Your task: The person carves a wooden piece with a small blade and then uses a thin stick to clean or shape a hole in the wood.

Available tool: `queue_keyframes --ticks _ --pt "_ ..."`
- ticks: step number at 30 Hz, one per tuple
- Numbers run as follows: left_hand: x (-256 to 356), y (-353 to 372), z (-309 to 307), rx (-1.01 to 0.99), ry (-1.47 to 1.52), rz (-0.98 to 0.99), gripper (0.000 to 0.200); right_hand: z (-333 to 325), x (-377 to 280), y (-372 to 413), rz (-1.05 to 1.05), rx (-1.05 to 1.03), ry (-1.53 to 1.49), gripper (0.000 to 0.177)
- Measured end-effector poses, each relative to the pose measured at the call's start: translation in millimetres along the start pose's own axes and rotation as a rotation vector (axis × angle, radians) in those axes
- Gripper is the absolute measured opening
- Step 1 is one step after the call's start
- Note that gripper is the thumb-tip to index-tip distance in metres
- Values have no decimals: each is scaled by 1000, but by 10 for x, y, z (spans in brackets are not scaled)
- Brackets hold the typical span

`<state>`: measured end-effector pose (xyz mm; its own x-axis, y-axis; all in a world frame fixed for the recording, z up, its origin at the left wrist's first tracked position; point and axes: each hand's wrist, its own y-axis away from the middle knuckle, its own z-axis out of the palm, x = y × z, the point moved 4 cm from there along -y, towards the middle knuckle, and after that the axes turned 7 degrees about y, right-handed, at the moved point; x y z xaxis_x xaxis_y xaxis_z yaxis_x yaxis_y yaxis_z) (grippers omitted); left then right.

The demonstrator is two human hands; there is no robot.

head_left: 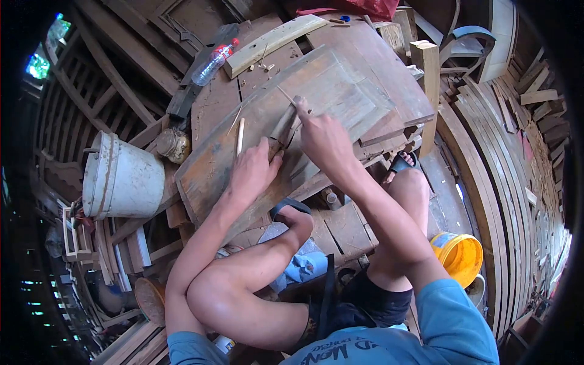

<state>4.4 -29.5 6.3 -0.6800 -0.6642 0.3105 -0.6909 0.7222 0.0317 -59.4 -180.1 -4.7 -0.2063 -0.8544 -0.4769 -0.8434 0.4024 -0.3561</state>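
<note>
Across the bench lies a broad, worn wooden panel [228,146], with both hands over its middle. My left hand [252,168] is closed, its fingertips at the lower end of a short grey-brown wooden piece [283,125]. Beside that piece, my right hand [325,137] is closed with its index finger stretched along the upper end; what its other fingers hold is hidden. A pale round wooden stick [241,135] lies just beyond my left hand. Near the right fingertip is a thin light sliver [285,95].
Past the panel are a plastic bottle [214,62] with a red label and a pale curved board [277,44]. A white bucket [125,176] and a glass jar [173,145] stand left. To the right are a yellow bucket [457,258], an upright wood post [429,91] and stacked long boards [486,176].
</note>
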Motion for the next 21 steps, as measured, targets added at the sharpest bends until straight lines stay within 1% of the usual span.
queue_keyframes --ticks 1,2,4,6,7,9,13,15,16,18,19,21 --pt "-6 0 6 -2 2 -1 36 -84 6 95 0 -3 1 45" --pt "-13 -3 12 -2 9 -6 36 -172 11 190 6 -50 6 44" --pt "-13 -18 34 -7 17 -9 35 -176 33 195 16 -100 11 44" --pt "31 -3 34 77 -39 25 33 -100 23 52 -24 -45 -17 47" --pt "61 -2 30 67 -38 34 33 -21 32 -46 -11 -45 -15 47" --pt "91 -4 -5 66 -14 -10 32 59 9 -215 -27 -8 20 50" --pt "21 4 25 49 -24 24 34 -124 -53 177 -62 -19 -8 50" --pt "50 -11 23 14 -14 -34 34 -191 -19 245 -14 -172 -47 46" --pt "65 -3 45 4 -11 -34 34 -142 -1 204 -5 -180 -48 46" --pt "96 4 24 69 -74 -6 30 -34 -6 -32 -41 5 -22 46" --pt "84 4 15 72 -47 2 30 26 -20 -138 -44 -9 -16 45" --pt "111 6 4 78 -75 12 30 16 -17 -60 -26 -1 -36 45"
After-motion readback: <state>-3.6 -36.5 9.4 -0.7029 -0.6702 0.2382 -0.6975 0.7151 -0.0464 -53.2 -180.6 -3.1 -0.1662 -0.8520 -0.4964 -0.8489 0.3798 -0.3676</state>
